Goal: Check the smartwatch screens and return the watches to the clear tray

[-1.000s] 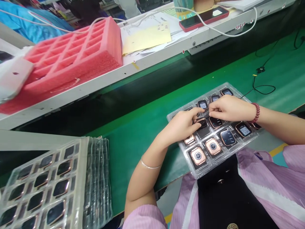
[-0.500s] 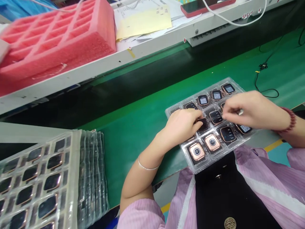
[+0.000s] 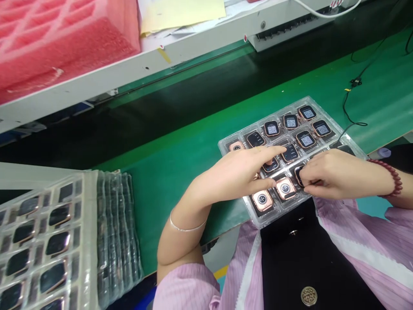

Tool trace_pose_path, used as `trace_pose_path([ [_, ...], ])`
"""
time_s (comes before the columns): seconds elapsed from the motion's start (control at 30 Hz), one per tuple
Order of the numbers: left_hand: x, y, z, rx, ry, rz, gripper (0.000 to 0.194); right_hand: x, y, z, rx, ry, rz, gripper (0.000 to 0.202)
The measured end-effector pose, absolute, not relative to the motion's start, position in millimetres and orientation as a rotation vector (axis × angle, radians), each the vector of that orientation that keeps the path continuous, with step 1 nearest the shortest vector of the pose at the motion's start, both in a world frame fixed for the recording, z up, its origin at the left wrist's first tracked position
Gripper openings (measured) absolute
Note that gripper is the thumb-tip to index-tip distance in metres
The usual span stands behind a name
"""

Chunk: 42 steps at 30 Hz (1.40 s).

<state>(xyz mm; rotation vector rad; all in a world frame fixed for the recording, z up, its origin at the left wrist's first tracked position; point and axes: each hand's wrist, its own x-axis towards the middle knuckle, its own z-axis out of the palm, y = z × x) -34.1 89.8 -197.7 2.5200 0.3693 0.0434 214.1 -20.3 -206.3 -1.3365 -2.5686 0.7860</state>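
A clear plastic tray [image 3: 222,144] holds several square watches in rows on the green bench. Some watches, such as one at the top right [image 3: 307,113], show a white code on a dark screen; two in the near row [image 3: 285,188] lie with their rose-gold backs up. My left hand [image 3: 245,172] reaches over the tray's left half, fingers apart, index fingertip at a watch with a lit menu [image 3: 289,153]. Over the near right part, my right hand [image 3: 325,174] has its fingers bent together at a dark watch mostly hidden beneath them.
A stack of clear trays [image 3: 119,232] with dark-screened watches stands at the left. Pink foam [image 3: 106,38] and yellow paper [image 3: 183,15] lie on the white shelf [image 3: 200,41] above. A black cable [image 3: 345,105] runs on the bench at the right.
My right hand has come down from the upper right of the tray to its near row. My left hand has spread its fingers and stretched to the right. The view has shifted slightly.
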Motion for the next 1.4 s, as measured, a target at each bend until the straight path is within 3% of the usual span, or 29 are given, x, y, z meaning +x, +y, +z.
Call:
trace_pose_path([
  [0.17,-25,85,-206,2.364,0.345,0.044,0.076,216,-11,-206,-1.423,-2.171,0.727,0.024],
  [0.47,-4,88,-225,1.895,0.645,0.231,0.05,221,0,-210,-1.626,-2.089,0.555,0.025],
  [0.7,-6,87,-220,1.864,0.579,0.265,0.032,224,3,-214,-1.586,-2.242,0.496,0.027],
  [0.9,-14,49,-215,2.31,0.446,0.082,0.027,204,41,-213,-1.567,-2.432,0.191,0.025],
  [1.07,-26,24,-218,2.754,0.731,-0.072,0.024,151,81,-205,-1.49,-2.687,0.185,0.028],
  [1.17,-43,37,-212,2.708,0.92,0.065,0.019,136,95,-203,-1.501,-2.779,0.228,0.027],
  [1.23,-56,57,-209,2.64,1.102,0.291,0.025,138,102,-202,-1.468,-2.719,0.388,0.024],
  [1.3,-66,83,-212,2.524,1.208,0.466,0.047,144,110,-202,-1.404,-2.566,0.609,0.024],
  [1.4,-73,117,-229,2.189,1.102,0.477,0.061,153,120,-207,-1.38,-2.331,0.827,0.028],
])
